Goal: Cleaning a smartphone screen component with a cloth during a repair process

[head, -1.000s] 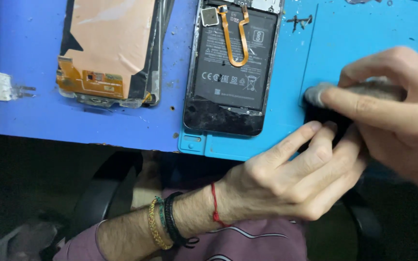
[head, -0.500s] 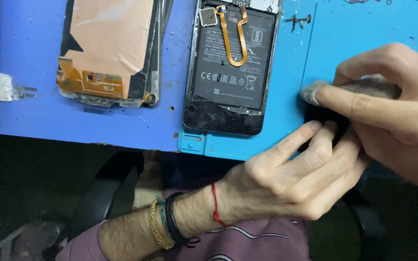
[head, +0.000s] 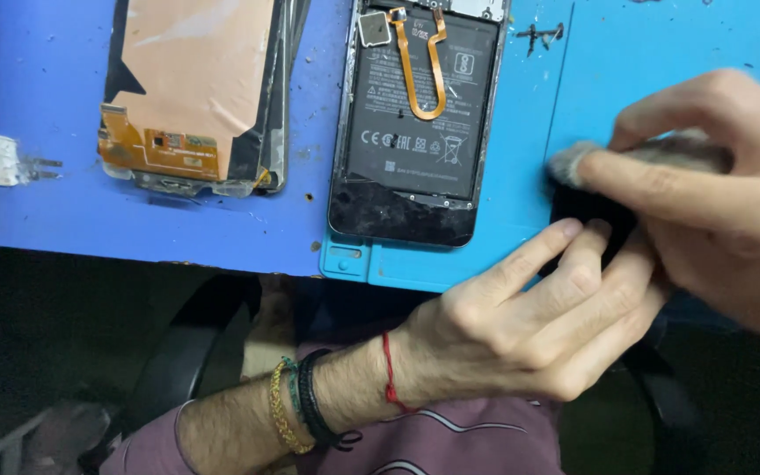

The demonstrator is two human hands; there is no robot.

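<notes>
At the left edge of the blue work surface (head: 37,105) lies a small metal bracket (head: 6,161). Next to it a detached phone screen (head: 197,92) rests face down, its copper-coloured back and orange flex cable showing. Right of that, on the teal repair mat (head: 661,53), an opened phone (head: 417,114) lies with its battery and orange ribbon exposed, its lower end near the mat's front edge. The left hand (head: 529,325) pinches a small dark part (head: 587,220) at the mat's front edge, fingers closed on it. The right hand (head: 714,193) grips a grey wad (head: 573,163) and presses it against the part.
</notes>
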